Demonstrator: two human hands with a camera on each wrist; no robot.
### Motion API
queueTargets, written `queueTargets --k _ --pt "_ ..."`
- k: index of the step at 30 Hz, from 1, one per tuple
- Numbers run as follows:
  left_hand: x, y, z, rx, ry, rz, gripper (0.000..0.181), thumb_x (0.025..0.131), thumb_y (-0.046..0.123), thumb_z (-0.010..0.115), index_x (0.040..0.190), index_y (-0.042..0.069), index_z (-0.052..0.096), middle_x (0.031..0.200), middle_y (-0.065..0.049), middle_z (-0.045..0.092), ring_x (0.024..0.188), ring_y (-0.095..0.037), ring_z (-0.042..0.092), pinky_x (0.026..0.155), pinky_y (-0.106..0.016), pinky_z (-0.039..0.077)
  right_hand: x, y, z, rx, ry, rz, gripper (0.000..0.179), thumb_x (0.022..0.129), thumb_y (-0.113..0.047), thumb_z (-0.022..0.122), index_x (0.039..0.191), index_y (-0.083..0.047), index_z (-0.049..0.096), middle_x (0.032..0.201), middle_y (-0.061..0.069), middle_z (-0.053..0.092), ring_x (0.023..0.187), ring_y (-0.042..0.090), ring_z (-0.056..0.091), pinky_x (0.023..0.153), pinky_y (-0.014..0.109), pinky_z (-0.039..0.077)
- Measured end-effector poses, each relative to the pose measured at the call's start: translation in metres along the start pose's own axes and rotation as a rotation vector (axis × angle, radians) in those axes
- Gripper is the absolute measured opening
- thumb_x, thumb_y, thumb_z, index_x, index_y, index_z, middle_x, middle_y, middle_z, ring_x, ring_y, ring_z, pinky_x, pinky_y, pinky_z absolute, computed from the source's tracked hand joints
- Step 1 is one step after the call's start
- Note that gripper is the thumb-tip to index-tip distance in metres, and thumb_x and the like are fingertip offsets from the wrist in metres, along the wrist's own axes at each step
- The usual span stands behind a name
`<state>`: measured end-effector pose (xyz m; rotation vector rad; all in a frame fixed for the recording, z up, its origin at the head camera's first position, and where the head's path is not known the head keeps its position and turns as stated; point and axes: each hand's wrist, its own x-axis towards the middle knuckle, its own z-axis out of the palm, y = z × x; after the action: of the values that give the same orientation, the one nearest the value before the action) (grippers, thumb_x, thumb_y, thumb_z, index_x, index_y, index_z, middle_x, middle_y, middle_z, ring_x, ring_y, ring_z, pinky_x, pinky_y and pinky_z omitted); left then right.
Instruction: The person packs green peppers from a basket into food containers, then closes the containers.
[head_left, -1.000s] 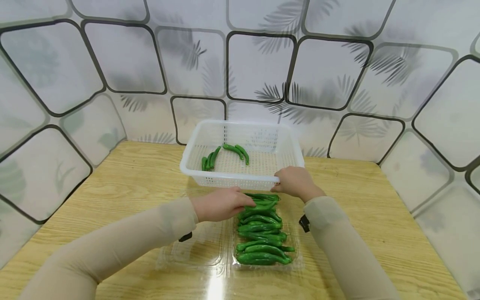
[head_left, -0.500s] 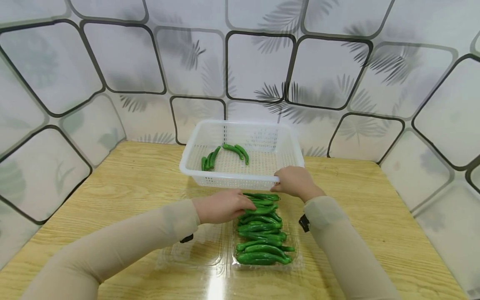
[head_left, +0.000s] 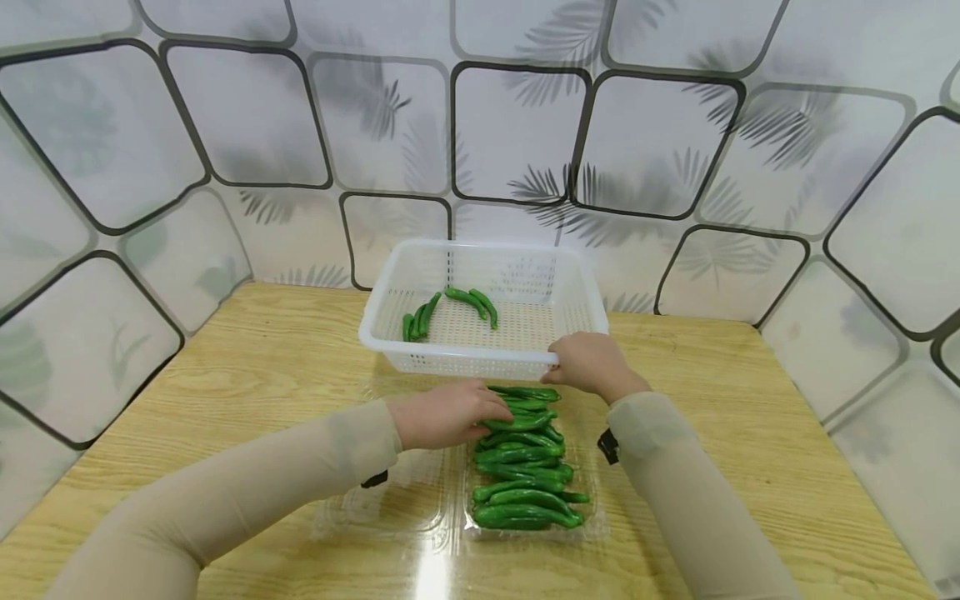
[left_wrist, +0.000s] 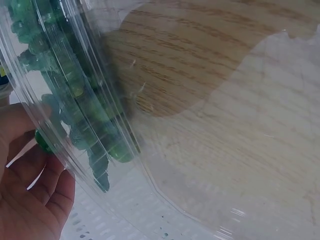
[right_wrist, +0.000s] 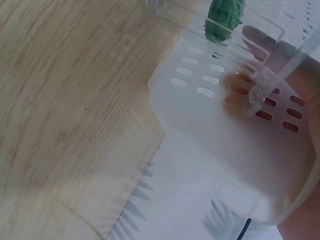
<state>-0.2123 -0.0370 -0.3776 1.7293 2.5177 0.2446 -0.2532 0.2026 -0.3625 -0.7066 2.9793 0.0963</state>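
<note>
In the head view, green chili peppers (head_left: 525, 467) lie crosswise, in rows, in one half of a clear plastic clamshell box (head_left: 592, 521). My left hand (head_left: 442, 412) is over the upper left of these rows, its fingers on a pepper (head_left: 516, 422). Through the clear wall in the left wrist view, the fingers (left_wrist: 45, 187) curl about a pepper's green end (left_wrist: 44, 142). My right hand (head_left: 588, 362) grips the near right rim of a white plastic basket (head_left: 472, 360). Its fingers show through the basket's slots in the right wrist view.
Several loose peppers (head_left: 423, 318) lie inside the basket, which stands behind the box. The box's transparent lid (head_left: 390, 492) lies flat to the left. A wood-grain table (head_left: 720, 467) bears everything, and patterned panels (head_left: 517, 133) rise along its back and sides.
My left hand has shifted slightly toward me over the upper peppers, and its fingers have drawn in a little. My right hand and the basket stay still.
</note>
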Motion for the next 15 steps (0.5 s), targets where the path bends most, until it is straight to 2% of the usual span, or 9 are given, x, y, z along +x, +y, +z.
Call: queueTargets --k 5,8,11,15 --pt "-0.001 0.0 -0.001 -0.005 0.008 0.004 0.036 0.087 0.012 0.066 0.123 0.009 0.06 0.122 -0.002 0.06 0.112 -0.016 0.052 0.097 -0.026 0.038 0.0 0.0 0.0 -0.001 0.0 0.0 0.031 0.081 -0.045 0.069 0.068 -0.021 0.056 0.064 -0.008 0.055 0.055 0.011 0.052 0.052 0.032 0.042" --pt "-0.003 -0.001 -0.003 -0.017 0.051 0.002 0.035 0.088 0.012 0.065 0.122 0.008 0.061 0.121 -0.003 0.06 0.112 -0.017 0.053 0.096 -0.027 0.04 0.001 0.0 0.001 -0.006 0.001 -0.002 0.03 0.081 -0.045 0.069 0.069 -0.02 0.056 0.064 -0.008 0.055 0.056 0.011 0.052 0.052 0.032 0.043" --pt "-0.008 -0.004 -0.01 -0.025 0.18 -0.011 0.03 0.088 0.013 0.065 0.118 0.007 0.063 0.117 -0.003 0.062 0.108 -0.017 0.055 0.093 -0.029 0.042 0.001 0.0 0.001 -0.009 0.005 -0.005 0.03 0.08 -0.045 0.069 0.069 -0.021 0.057 0.065 -0.008 0.055 0.056 0.011 0.052 0.052 0.033 0.043" --pt "-0.015 -0.015 -0.023 -0.011 0.416 -0.07 0.024 0.09 0.012 0.062 0.114 0.007 0.064 0.112 -0.005 0.064 0.104 -0.019 0.057 0.09 -0.033 0.045 0.0 0.001 0.001 -0.003 0.006 -0.008 0.029 0.08 -0.045 0.069 0.069 -0.021 0.057 0.065 -0.008 0.055 0.055 0.011 0.051 0.051 0.032 0.042"
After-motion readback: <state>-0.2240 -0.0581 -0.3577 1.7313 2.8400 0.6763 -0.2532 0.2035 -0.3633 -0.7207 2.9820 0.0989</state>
